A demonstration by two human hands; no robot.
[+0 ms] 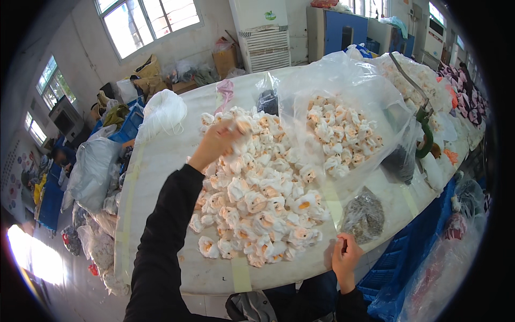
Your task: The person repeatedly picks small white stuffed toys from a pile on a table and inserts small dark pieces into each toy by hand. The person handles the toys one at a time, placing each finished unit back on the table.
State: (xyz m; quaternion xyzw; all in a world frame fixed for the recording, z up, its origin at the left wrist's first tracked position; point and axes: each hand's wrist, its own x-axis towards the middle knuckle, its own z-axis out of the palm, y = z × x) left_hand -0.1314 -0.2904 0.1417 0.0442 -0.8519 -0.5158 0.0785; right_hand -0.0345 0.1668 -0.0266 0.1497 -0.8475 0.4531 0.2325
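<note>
A wide heap of small white plush pieces (257, 201) with orange patches and dark dots covers the middle of the table. Over its far left part is my left hand (219, 140), smeared by motion, its fingers closed on a blurred plush piece (241, 127). My right hand (346, 256) rests by the table's near edge, fingers pinched together; whatever they hold is too small to make out. Just beyond it lies a clear bag of small greyish-brown bits (363, 216). More plush pieces (343, 131) fill a large clear plastic bag to the right of the heap.
A white plastic bag (162, 114) sits at the table's far left. A dark filled bag (399, 163) and a green-handled metal tool (425, 126) lie on the right. Blue crates (399, 255) stand below the right edge. Bagged goods (95, 172) crowd the left side.
</note>
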